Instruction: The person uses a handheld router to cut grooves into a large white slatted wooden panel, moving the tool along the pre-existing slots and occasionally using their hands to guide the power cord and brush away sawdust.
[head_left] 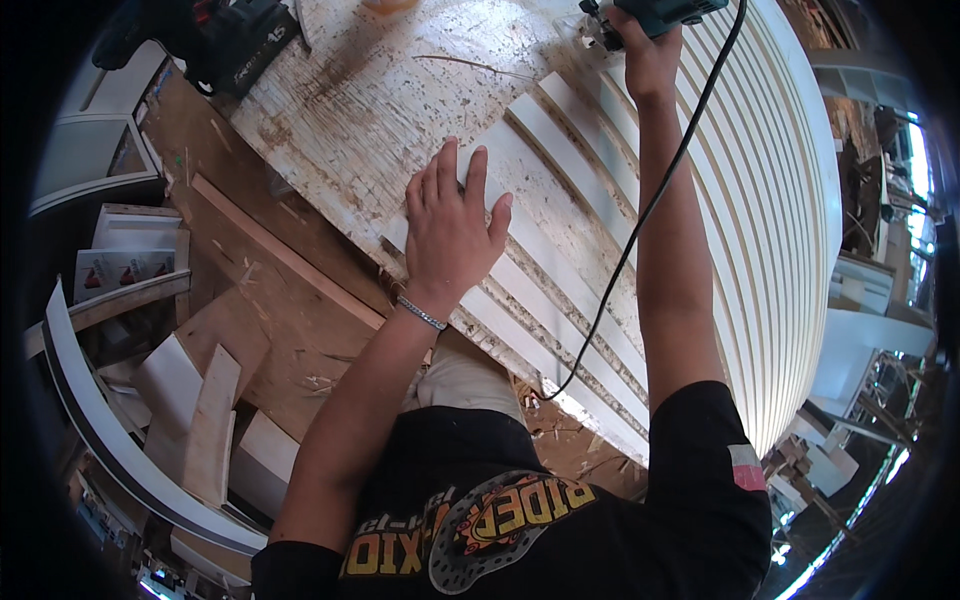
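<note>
A scuffed, pale worktable (345,105) is seen from above, set at a slant across the upper middle of the view. Its right side is filled by a broad bank of white slats (770,220), ranged side by side and bent into curves by the lens. Between that bank and the near table edge, shorter loose white strips (575,155) are laid, their long axis slanting from upper left to lower right. At the upper left, a dark cordless tool (240,55) is seen at the table's corner. The strips nearest the person are crossed at their upper-left part by the left hand (448,225), which is laid palm down; its thumb and index finger are spread away from the other fingers, which are kept closer together, and nothing is pinched. A dark green power tool (672,14) is gripped in the right hand (654,58), its fingers curled round the lower body, the fingertips partly hidden. That tool is placed up and to the right of the left fingertips, well apart from them, just beyond the upper ends of the farther loose strips; whether the tabletop is touched by it cannot be told. Below the right hand, a thin black cord (657,198) is looped across the strips.
</note>
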